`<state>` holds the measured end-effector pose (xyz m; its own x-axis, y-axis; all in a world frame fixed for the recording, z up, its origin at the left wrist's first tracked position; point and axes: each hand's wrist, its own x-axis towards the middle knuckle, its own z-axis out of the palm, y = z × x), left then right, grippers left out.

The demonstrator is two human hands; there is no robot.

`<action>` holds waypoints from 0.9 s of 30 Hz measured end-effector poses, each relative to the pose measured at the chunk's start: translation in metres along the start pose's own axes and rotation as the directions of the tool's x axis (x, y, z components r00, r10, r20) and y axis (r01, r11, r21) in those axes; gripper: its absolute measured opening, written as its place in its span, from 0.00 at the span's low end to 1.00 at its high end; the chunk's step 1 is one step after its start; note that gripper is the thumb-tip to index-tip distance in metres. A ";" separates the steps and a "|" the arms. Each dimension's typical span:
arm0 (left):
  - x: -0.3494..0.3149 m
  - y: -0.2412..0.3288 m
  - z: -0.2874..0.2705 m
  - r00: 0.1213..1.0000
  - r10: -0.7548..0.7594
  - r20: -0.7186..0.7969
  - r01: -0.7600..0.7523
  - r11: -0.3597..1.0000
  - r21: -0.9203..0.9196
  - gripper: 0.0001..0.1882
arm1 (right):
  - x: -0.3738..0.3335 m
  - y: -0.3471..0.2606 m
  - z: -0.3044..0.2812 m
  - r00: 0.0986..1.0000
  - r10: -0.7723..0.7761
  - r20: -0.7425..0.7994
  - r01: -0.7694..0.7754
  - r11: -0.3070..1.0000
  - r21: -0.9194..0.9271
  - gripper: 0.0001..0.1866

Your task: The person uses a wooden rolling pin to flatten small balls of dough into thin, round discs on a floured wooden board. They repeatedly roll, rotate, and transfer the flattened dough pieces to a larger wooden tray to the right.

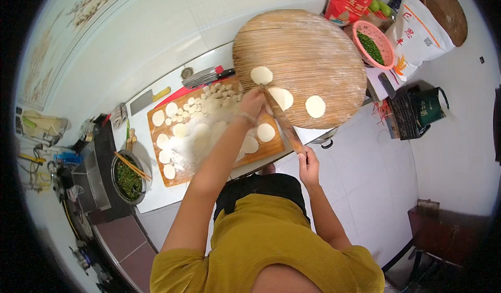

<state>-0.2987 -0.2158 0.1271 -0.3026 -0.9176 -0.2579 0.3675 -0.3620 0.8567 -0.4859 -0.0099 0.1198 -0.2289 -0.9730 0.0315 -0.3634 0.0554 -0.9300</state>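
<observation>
A wooden rolling pin [284, 121] slants between my hands, over the right end of a floury wooden board [276, 141] and the near edge of a round woven reed mat [302, 37]. My left hand [252, 104] is closed about its far end. Round the near end, past the table's edge, my right hand [309, 165] is closed. On the mat lie flat dough rounds, one [315, 106] alone and one [282, 99] partly behind the pin. More dough rounds [266, 132] and a cluster of small dough pieces [222, 92] rest on the board among loose flour.
A bowl of chopped green filling [129, 175] with chopsticks stands at the left. Behind the board lie a cleaver [141, 103] and a black-handled knife [226, 74]. At the far right are a pink basket of chopped greens [373, 45] and a white flour sack [417, 34].
</observation>
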 end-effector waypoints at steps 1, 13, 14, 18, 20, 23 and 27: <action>0.017 0.007 0.022 1.000 -0.005 -0.029 0.003 0.997 -0.076 0.13 | 0.001 -0.001 -0.008 1.000 0.004 -0.020 -0.004 1.000 -0.007 0.14; -0.053 -0.056 -0.132 0.719 0.521 -0.460 -0.010 0.669 0.743 0.13 | 0.011 0.012 0.004 0.993 -0.028 0.119 0.034 0.998 -0.047 0.12; -0.083 -0.069 -0.170 0.698 0.476 -0.535 0.145 0.638 0.757 0.14 | 0.013 0.013 0.014 0.986 -0.027 0.162 0.035 0.998 -0.052 0.13; -0.168 -0.102 -0.279 0.621 0.599 -0.506 0.459 0.245 0.854 0.19 | 0.019 -0.016 0.066 0.947 -0.071 0.314 0.106 0.990 -0.093 0.13; -0.184 -0.100 -0.295 0.631 0.601 -0.490 0.453 0.227 0.862 0.20 | 0.016 -0.016 0.087 0.935 -0.126 0.332 0.156 0.986 -0.064 0.14; -0.189 -0.078 -0.308 0.666 0.539 -0.516 0.450 0.261 0.854 0.21 | 0.006 -0.021 0.114 0.927 -0.131 0.352 0.173 0.981 -0.091 0.14; -0.154 -0.040 -0.336 0.731 0.455 -0.508 0.410 0.302 0.861 0.22 | -0.012 -0.027 0.140 0.937 -0.077 0.341 0.133 0.980 -0.146 0.15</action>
<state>0.0287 -0.1154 -0.0175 0.3928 -0.9193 -0.0260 -0.7698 -0.3441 0.5376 -0.3470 -0.0313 0.0930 0.1209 -0.9924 -0.0239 -0.5190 -0.0426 -0.8537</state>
